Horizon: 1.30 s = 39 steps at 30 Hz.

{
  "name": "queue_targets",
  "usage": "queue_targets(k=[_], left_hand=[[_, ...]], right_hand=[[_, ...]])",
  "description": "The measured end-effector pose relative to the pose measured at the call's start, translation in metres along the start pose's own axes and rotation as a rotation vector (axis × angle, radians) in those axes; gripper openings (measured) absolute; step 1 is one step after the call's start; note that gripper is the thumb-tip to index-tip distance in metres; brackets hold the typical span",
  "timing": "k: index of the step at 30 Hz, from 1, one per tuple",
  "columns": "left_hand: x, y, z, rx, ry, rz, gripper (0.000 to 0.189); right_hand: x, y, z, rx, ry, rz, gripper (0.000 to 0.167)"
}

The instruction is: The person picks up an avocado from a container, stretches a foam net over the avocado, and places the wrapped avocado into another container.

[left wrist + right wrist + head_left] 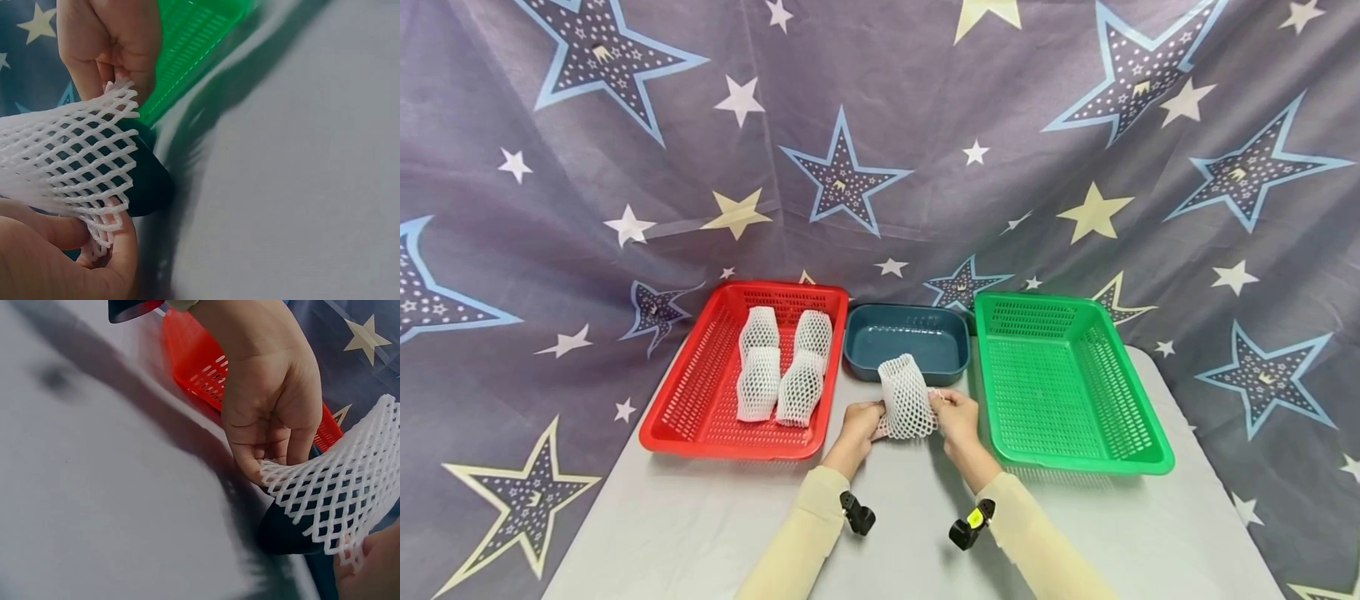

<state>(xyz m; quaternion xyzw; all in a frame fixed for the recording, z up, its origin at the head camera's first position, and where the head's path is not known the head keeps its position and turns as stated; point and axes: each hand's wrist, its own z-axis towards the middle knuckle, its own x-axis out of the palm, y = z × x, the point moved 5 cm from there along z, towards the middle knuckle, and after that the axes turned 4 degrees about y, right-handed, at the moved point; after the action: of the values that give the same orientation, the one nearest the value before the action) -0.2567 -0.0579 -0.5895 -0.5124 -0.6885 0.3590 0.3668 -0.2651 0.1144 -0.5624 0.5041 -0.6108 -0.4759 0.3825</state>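
Between both hands a white foam net sleeve [907,398] is held up over the table, just in front of the blue bin. My left hand [860,425] pinches its near rim on the left side, thumb outside and a fingertip inside the mesh in the left wrist view. My right hand [957,417] pinches the opposite side of the same rim. The sleeve's mouth is stretched wide toward me, and the dark bin shows through the mesh [94,150]. In the right wrist view, the left hand's [269,406] fingers curl at the rim.
A red basket [658,429] on the left holds several white net sleeves [760,383]. The dark blue bin [958,367] stands in the middle at the back. On the right is a green basket [1037,392]. A star-patterned curtain [865,75] hangs behind the grey-white table [910,533].
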Motion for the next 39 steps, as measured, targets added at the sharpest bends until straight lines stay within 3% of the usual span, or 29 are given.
queue_targets(k=[19, 28, 39], left_hand=[[0.003, 0.005, 0.006, 0.048, -0.037, 0.027, 0.027], [0.0, 0.006, 0.009, 0.048, -0.059, 0.034, 0.024], [-0.003, 0.005, 0.01, 0.09, -0.112, 0.113, 0.019]], right_hand=[[0.001, -0.019, 0.002, 0.024, -0.04, 0.023, 0.012], [0.007, -0.026, 0.004, 0.09, 0.006, 0.043, 0.013], [0.01, -0.029, 0.003, 0.081, -0.027, 0.007, 0.009]])
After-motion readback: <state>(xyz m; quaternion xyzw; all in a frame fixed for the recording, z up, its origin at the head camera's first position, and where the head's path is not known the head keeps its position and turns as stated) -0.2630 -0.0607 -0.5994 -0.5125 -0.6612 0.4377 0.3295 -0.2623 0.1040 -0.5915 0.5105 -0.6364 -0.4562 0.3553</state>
